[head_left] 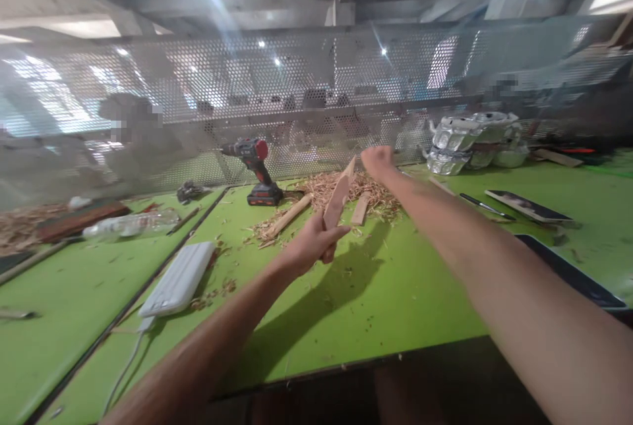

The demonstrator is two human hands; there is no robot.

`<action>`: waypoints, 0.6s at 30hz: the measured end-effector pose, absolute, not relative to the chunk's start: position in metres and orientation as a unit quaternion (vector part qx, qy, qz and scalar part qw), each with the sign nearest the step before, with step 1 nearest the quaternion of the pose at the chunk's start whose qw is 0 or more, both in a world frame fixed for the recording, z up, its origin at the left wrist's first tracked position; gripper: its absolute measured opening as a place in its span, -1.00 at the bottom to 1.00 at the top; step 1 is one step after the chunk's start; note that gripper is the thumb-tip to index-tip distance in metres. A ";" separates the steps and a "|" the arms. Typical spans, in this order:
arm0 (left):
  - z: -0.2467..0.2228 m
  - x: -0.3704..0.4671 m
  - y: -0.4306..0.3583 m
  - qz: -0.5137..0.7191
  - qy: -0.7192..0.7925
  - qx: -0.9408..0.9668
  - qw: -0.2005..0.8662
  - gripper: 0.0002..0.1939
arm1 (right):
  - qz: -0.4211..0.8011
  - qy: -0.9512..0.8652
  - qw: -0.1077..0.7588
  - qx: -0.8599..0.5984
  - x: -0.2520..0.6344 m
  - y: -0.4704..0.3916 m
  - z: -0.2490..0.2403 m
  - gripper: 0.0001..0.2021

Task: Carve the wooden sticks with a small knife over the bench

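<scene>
My left hand (319,240) is closed round the lower end of a flat, pointed wooden piece (339,196), which tilts up and to the right above the green table. Just right of its tip, my right hand (378,163) is raised with the fingers curled; what it holds, if anything, is hidden. Pale wood shavings (316,186) lie in a heap behind the piece. Two loose wooden strips rest by the heap, a long one (289,217) on the left and a short one (361,209) on the right.
A cordless drill (257,171) stands left of the shavings. Nearer left lies a white power bank (180,280) with a cable. On the right are foil-wrapped objects (455,138), a pen (487,206), a phone (529,205) and a dark tablet (568,270). A perforated screen (297,76) rises behind.
</scene>
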State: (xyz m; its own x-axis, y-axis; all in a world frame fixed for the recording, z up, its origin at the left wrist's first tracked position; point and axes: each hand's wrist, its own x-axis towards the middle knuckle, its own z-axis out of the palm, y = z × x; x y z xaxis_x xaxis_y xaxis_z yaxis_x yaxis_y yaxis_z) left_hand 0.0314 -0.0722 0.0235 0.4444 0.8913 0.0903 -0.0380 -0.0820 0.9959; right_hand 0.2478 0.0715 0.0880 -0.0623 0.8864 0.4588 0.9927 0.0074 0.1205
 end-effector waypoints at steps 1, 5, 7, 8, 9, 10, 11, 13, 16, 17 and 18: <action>0.027 0.035 -0.075 0.390 0.340 0.632 0.577 -0.71 | -0.205 -0.672 0.133 -0.699 0.262 0.071 0.089 -0.73; 0.037 0.038 -0.071 0.404 0.352 0.615 0.579 -0.78 | -0.185 -0.604 0.149 -0.761 0.290 0.059 0.085 -0.69; 0.036 0.035 -0.067 0.400 0.353 0.611 0.585 -0.73 | -0.179 -0.614 0.160 -0.752 0.283 0.047 0.079 -0.70; 0.034 0.034 -0.066 0.400 0.357 0.608 0.585 -0.70 | -0.173 -0.632 0.166 -0.737 0.275 0.040 0.075 -0.71; 0.032 0.034 -0.065 0.402 0.365 0.606 0.581 -0.69 | -0.165 -0.657 0.170 -0.716 0.266 0.031 0.070 -0.71; 0.029 0.034 -0.065 0.406 0.375 0.603 0.575 -0.68 | -0.154 -0.682 0.166 -0.695 0.256 0.022 0.065 -0.68; 0.027 0.035 -0.066 0.408 0.386 0.601 0.568 -0.70 | -0.143 -0.711 0.160 -0.669 0.246 0.013 0.060 -0.64; 0.024 0.039 -0.067 0.408 0.399 0.603 0.558 -0.76 | -0.141 -0.746 0.128 -0.638 0.229 -0.003 0.051 -0.62; 0.020 0.042 -0.072 0.414 0.410 0.608 0.539 -0.76 | -0.200 -0.756 0.105 -0.615 0.212 -0.017 0.040 -0.69; 0.019 0.042 -0.074 0.419 0.414 0.606 0.534 -0.73 | -0.219 -0.756 0.105 -0.607 0.210 -0.019 0.038 -0.70; 0.018 0.041 -0.077 0.426 0.418 0.602 0.531 -0.70 | -0.233 -0.757 0.106 -0.601 0.208 -0.020 0.037 -0.70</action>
